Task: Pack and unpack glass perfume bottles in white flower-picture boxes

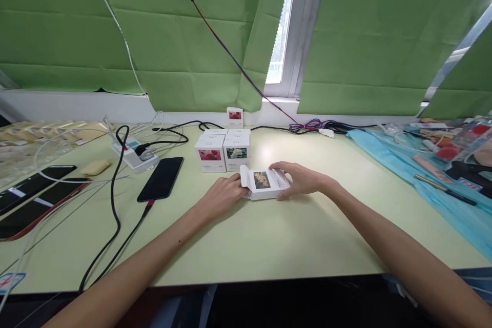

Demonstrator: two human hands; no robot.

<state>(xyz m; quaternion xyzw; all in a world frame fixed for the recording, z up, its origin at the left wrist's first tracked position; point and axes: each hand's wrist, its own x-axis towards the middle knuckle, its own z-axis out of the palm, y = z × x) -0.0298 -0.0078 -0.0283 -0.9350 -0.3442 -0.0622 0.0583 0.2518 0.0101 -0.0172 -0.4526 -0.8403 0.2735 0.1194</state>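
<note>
A small white cardboard box (265,183) with a picture of yellow flowers lies on its side on the table, a flap standing up at its left end. My left hand (227,189) grips that left end, its fingertips partly hidden by the flap. Thumb and fingers of my right hand (298,179) close around the right end. A pale, rounded thing (289,178) shows between my right palm and the box; its kind is not clear. Just behind stand several white boxes (210,155) with flower pictures, grouped in rows.
One more white box (234,118) stands by the wall. To the left are a black phone (160,179) on a cable, a power strip (134,154), a cream-coloured oval bar (95,167) and other phones (42,205). Blue sheeting (403,164) with clutter covers the right side.
</note>
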